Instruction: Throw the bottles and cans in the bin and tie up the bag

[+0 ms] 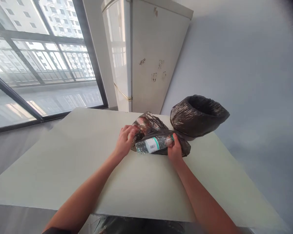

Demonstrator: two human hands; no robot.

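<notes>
A clear plastic bottle (152, 145) with a white and green label lies slantwise over a black plastic bag (185, 148). Its green cap end is in my right hand (175, 151), whose fingers are closed round the neck. My left hand (125, 139) grips the left edge of the bag, fingers bent into the thin film. Through the stretched plastic, reddish and pale contents (144, 123) show, but I cannot make out what they are.
Behind and to the right stands a bin lined with a black bag (197, 117), its mouth open. All this rests on a pale table (141, 188). A white fridge (156, 58) is beyond the far edge, a wall (246, 81) to the right and a glass window (46, 58) to the left.
</notes>
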